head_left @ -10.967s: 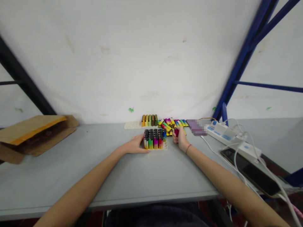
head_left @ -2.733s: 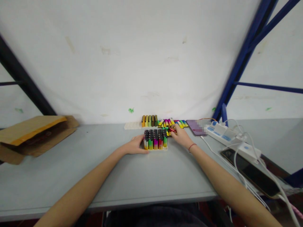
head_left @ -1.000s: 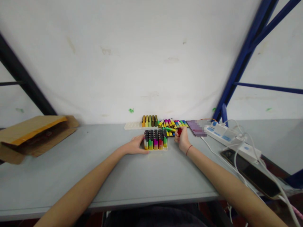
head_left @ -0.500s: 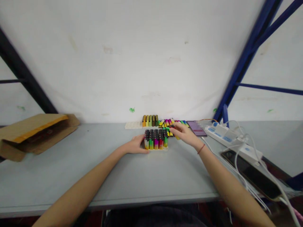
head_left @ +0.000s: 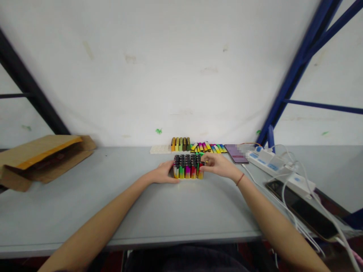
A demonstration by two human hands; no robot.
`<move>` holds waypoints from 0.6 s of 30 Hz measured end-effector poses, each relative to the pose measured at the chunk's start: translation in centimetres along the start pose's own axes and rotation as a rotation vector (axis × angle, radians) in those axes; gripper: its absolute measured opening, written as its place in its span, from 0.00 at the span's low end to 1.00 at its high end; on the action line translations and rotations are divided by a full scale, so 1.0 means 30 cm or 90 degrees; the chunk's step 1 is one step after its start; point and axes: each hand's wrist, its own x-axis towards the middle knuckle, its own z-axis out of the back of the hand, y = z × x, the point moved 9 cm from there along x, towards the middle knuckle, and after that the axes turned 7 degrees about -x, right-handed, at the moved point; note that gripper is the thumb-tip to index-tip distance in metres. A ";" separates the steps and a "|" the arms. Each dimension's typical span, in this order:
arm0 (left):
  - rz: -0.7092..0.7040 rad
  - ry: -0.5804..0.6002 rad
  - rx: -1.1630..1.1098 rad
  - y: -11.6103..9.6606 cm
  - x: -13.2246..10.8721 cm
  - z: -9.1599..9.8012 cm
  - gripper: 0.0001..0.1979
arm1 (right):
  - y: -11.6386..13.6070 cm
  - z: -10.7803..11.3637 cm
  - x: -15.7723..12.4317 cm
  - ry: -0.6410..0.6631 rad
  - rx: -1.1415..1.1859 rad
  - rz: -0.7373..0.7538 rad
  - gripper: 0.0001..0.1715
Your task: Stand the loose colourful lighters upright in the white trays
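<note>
Several upright lighters (head_left: 187, 170) with black tops and bright bodies stand in rows in a pale tray (head_left: 189, 179) at the middle of the table. My left hand (head_left: 162, 174) grips the left side of this tray, thumb along the front and fingers partly hidden behind. At the front right corner, my right hand (head_left: 219, 165) pinches a red-and-yellow lighter (head_left: 201, 173) by its upper part. This lighter is upright, in line with the front row; whether its base sits fully in the tray I cannot tell.
Loose colourful lighters (head_left: 210, 147) lie near the wall, beside a second group of standing lighters (head_left: 180, 144) and a white slotted tray (head_left: 160, 149). Rightward are a tablet-like device (head_left: 236, 154), a power strip (head_left: 270, 163) with cables and a phone (head_left: 302, 211). A paper bag (head_left: 53, 153) lies left.
My right hand has come down and slightly toward me from the loose lighters, bringing a lighter to the tray's right front corner. My left hand has stayed on the tray.
</note>
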 end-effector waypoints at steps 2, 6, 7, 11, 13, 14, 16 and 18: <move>0.000 -0.003 0.000 -0.001 0.000 0.002 0.40 | 0.005 0.001 -0.001 -0.001 0.002 0.009 0.13; 0.006 -0.003 0.004 0.002 0.000 0.002 0.41 | 0.009 -0.001 0.000 0.011 -0.009 0.022 0.13; 0.006 -0.002 0.004 0.002 0.001 0.002 0.41 | 0.010 -0.001 0.000 0.012 -0.012 0.026 0.13; -0.001 -0.005 -0.001 -0.001 0.001 0.001 0.41 | 0.017 -0.006 0.000 0.025 -0.016 0.038 0.12; 0.002 -0.004 -0.001 0.000 0.001 0.000 0.41 | 0.026 -0.008 -0.001 0.029 -0.020 0.040 0.13; 0.004 -0.003 -0.001 -0.001 0.001 0.000 0.41 | 0.032 -0.005 -0.003 0.025 -0.022 0.039 0.14; 0.000 -0.006 -0.003 -0.006 0.000 0.004 0.41 | 0.039 0.009 -0.004 0.005 -0.018 0.032 0.17; -0.006 -0.002 -0.007 -0.012 -0.001 0.008 0.41 | 0.038 0.029 -0.003 -0.031 -0.008 0.021 0.17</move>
